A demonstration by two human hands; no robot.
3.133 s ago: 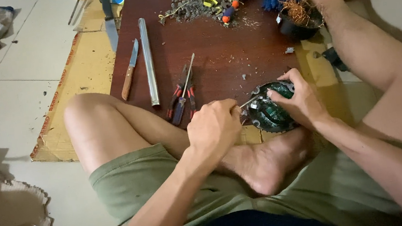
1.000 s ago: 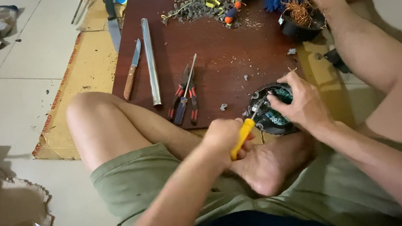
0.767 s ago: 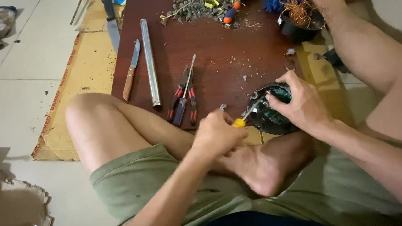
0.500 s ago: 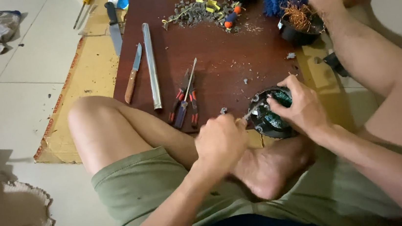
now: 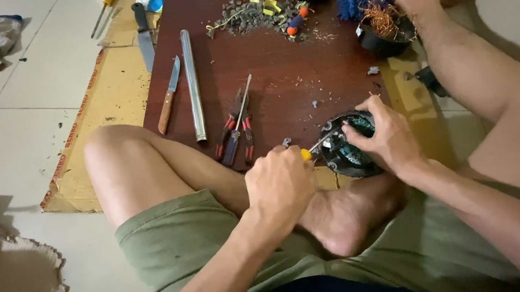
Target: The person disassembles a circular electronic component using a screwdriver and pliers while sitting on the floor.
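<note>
My left hand (image 5: 280, 185) is closed around a yellow-handled screwdriver (image 5: 309, 153), whose metal tip pokes into a round black device with a green circuit board (image 5: 345, 154). My right hand (image 5: 386, 135) grips that device from its right side and holds it at the near edge of the dark brown board (image 5: 278, 68), just above my bare foot (image 5: 349, 217).
On the board lie red-handled pliers (image 5: 236, 132), a long metal bar (image 5: 192, 82) and a wooden-handled knife (image 5: 169, 102). A pile of small parts (image 5: 260, 16) lies at the far edge, next to a black bowl of copper wire (image 5: 382, 29). Cardboard (image 5: 104, 116) lies under the board.
My left hand drew the screwdriver back, then pushed its tip into the device again. My right hand stayed on the device throughout.
</note>
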